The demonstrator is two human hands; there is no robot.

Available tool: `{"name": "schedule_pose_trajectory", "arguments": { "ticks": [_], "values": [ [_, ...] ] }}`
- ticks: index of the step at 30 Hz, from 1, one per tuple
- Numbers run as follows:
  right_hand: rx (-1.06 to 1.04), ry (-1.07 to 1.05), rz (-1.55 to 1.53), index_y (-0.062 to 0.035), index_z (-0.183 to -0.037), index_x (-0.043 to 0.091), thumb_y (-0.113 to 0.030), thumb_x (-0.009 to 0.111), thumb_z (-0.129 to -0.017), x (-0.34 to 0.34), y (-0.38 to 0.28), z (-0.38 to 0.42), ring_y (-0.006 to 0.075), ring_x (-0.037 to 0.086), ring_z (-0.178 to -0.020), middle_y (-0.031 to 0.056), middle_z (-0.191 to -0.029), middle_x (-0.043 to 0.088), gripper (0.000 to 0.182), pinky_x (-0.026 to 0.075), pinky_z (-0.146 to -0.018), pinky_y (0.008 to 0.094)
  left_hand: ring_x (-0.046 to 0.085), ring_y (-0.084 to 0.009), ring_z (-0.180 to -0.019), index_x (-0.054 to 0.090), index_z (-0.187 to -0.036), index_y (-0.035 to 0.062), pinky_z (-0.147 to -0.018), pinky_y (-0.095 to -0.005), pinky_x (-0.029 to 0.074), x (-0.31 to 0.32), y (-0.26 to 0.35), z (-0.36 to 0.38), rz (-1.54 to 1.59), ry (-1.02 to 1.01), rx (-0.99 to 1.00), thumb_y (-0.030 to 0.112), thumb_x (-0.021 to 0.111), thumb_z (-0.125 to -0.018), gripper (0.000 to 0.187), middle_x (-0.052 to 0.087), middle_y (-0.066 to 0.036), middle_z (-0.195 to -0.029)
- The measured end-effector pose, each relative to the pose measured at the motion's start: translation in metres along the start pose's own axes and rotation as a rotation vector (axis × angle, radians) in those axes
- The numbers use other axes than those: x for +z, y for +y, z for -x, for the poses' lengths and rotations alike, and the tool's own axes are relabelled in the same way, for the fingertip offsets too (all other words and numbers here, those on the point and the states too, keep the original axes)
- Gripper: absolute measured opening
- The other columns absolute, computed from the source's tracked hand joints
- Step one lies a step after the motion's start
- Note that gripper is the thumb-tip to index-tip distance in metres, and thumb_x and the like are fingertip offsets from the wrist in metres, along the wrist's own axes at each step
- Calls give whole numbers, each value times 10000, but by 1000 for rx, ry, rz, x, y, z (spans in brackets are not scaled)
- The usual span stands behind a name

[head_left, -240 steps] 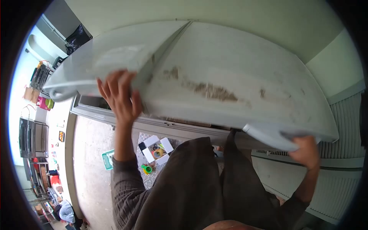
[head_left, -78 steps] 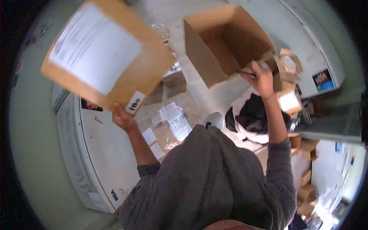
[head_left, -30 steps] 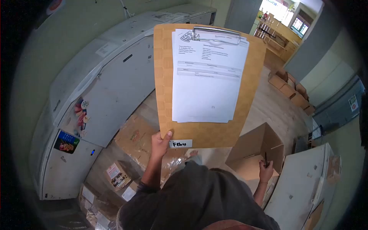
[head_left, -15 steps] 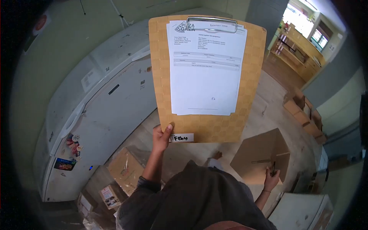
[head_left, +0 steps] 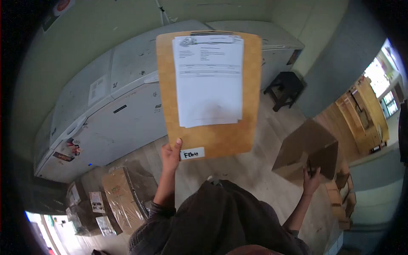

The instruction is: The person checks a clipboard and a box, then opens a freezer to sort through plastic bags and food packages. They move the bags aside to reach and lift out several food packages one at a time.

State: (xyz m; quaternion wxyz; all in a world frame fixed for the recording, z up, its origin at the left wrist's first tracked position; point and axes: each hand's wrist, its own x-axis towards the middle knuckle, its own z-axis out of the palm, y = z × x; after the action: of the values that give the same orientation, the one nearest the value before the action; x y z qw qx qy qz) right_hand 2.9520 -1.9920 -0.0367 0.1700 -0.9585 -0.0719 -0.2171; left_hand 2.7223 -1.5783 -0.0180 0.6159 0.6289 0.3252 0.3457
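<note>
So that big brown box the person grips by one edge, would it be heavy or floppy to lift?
Probably light: the right hand alone holds the cardboard box by one edge. It keeps its shape, so likely fairly stiff. Held at one edge, it may swing or tilt.

- The floor [head_left: 250, 170] is pale wood planking and carries everything here.
- Two white chest freezers [head_left: 123, 114] stand on it along the wall.
- Taped cardboard boxes [head_left: 123, 195] with labels lie at lower left, just beside the freezers.
- A dark stool [head_left: 287, 87] stands near the far freezer's end.
- A stack of small boxes [head_left: 346, 199] sits at right.
</note>
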Motion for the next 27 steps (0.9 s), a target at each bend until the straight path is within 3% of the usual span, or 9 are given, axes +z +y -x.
{"name": "schedule_pose_trajectory", "arguments": {
  "ticks": [2,9,13,15,19,21,24,26,27],
  "values": [
    [-159,154,-107,28,-883,475,-315,644,-656,31,-22,-61,282,551,-649,156,-698,561,445,416,-580,332,413,-32,-498,564,-783,-11,-425,-191,318,12,-4,-32,-9,111,1,279,522,-788,292,507,28,-592],
    [-378,68,-528,-11,-791,450,-205,673,-647,85,-165,-219,146,498,-524,82,-611,530,329,394,-505,238,331,-31,-402,562,-745,21,-356,-192,227,12,-37,-184,-96,430,-109,318,497,-793,307,440,37,-510],
    [-546,-5,-664,-32,-764,442,-213,697,-619,115,-266,-304,105,423,-462,45,-527,488,345,369,-459,219,381,-45,-429,567,-767,1,-371,-199,273,9,-67,-272,-73,635,-79,300,506,-789,306,488,11,-558],
    [-658,-100,-770,-39,-773,437,-225,699,-619,131,-311,-351,122,489,-470,59,-516,497,356,399,-467,232,459,-72,-492,569,-802,-24,-413,-206,346,-1,-87,-304,-45,703,-92,286,510,-786,316,537,-31,-633],
    [-885,-223,-1011,-53,-821,436,-321,705,-590,184,-415,-393,200,585,-545,102,-567,549,444,448,-468,293,522,-111,-629,547,-889,-56,-523,-220,408,-23,-94,-311,7,748,-253,266,516,-782,341,560,-75,-746],
    [-1058,-83,-981,-72,-824,454,-405,679,-590,223,-465,-407,237,577,-538,108,-583,555,465,449,-471,311,528,-119,-665,536,-917,-65,-552,-224,414,-23,-92,-306,25,764,-352,259,517,-780,352,560,-79,-772],
    [-1111,-126,-1000,-90,-934,473,-333,670,-626,249,-548,-425,213,581,-579,88,-617,569,439,458,-505,295,530,-144,-689,514,-946,-73,-570,-227,417,-13,-98,-313,-19,818,-355,256,506,-785,367,551,-85,-814],
    [-1133,-123,-1149,-118,-980,479,-361,633,-657,256,-584,-432,230,580,-579,77,-622,577,432,455,-506,299,529,-165,-741,501,-969,-70,-601,-249,423,0,-90,-304,-250,829,-402,226,480,-796,344,538,-93,-863],
    [-1152,-163,-1273,-126,-991,484,-355,610,-684,259,-589,-444,230,582,-585,74,-627,580,404,453,-506,302,521,-191,-785,495,-983,-61,-648,-269,416,-26,-121,-291,-626,778,-209,201,466,-798,322,529,-122,-903]
  ]
}}
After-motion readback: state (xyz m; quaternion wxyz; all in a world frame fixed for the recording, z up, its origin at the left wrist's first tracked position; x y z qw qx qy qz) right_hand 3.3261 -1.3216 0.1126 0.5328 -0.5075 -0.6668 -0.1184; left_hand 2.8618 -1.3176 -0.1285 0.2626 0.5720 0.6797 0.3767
